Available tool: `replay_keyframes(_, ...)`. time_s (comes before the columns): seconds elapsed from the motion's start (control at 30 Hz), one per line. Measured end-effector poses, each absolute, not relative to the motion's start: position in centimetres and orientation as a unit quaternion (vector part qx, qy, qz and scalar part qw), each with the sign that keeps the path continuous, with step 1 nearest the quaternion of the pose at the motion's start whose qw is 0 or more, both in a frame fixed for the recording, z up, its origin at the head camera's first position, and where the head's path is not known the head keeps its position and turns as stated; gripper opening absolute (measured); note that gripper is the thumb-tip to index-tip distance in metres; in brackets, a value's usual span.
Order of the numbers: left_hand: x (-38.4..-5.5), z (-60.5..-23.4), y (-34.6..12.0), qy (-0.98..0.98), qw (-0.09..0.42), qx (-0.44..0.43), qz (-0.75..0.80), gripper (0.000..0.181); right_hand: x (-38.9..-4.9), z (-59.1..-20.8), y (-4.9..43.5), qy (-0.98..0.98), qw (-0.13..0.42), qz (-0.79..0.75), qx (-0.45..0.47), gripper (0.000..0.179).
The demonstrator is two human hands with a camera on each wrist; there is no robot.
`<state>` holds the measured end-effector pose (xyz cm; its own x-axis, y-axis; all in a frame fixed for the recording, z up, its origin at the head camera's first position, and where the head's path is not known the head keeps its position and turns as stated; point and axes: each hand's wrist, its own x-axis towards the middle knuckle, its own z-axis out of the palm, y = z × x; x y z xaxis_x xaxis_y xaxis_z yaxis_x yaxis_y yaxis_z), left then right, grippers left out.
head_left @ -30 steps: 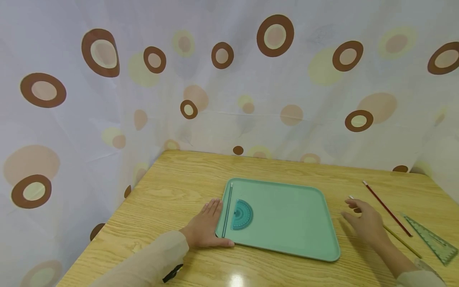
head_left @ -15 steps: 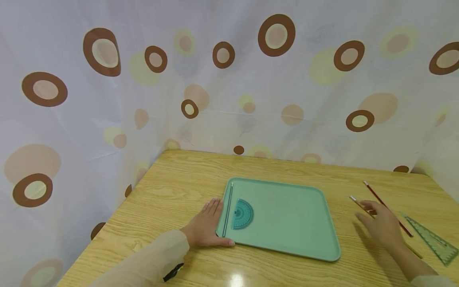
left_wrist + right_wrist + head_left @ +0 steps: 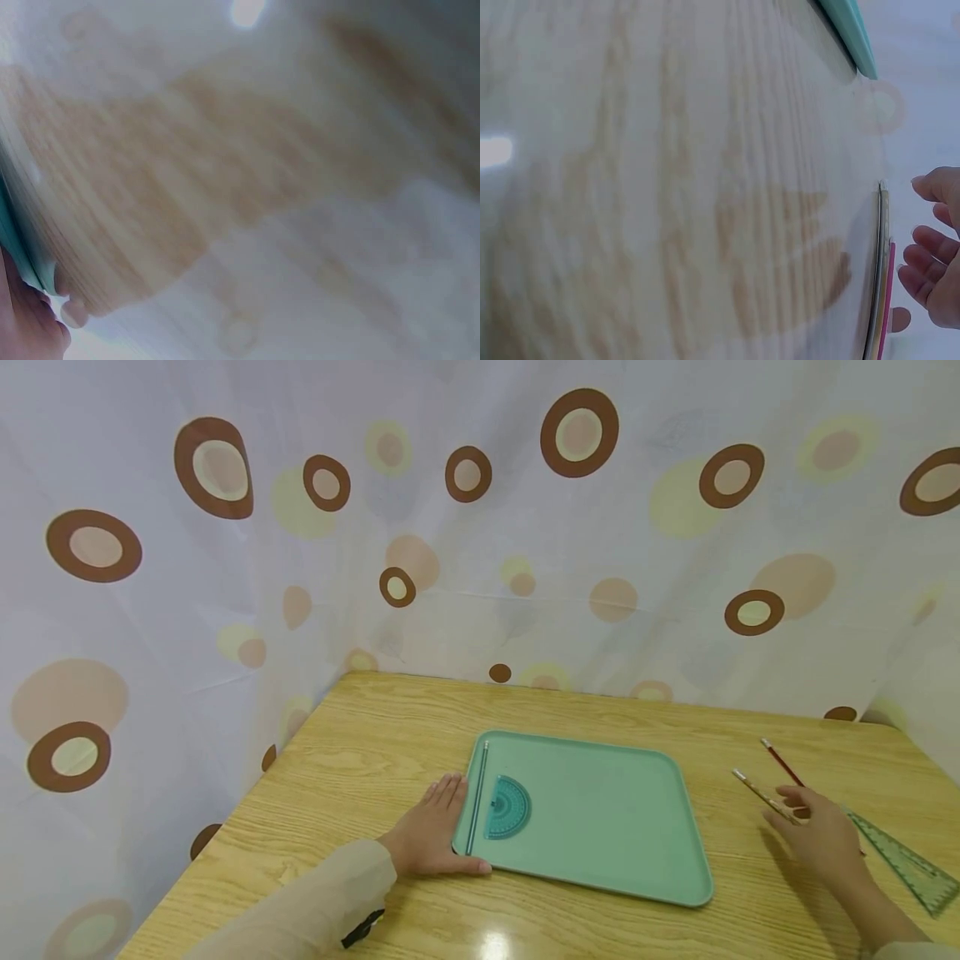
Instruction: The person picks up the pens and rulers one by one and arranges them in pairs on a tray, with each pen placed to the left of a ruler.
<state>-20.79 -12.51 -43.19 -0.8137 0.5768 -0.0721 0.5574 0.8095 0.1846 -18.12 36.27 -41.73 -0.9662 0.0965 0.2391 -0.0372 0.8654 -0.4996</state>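
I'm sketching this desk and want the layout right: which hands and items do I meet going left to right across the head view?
Left hand, dark pencil, protractor, right hand, triangle ruler. Left out for overlap: tray, yellow pencil, red pencil.

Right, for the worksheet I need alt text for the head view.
A person's left hand rests at the near-left corner of a green tray, which holds a dark pencil and teal protractor, while their right hand hovers by a yellow pencil. A red pencil and triangular ruler lie further right on the wooden table.
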Motion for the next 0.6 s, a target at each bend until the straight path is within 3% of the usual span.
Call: replay_keyframes(0.6,-20.9,-43.1,-12.6,0.948,0.062,0.302,0.081,0.116,-18.2,-41.6,38.3,-0.958,0.08,0.271,-0.045,0.053)
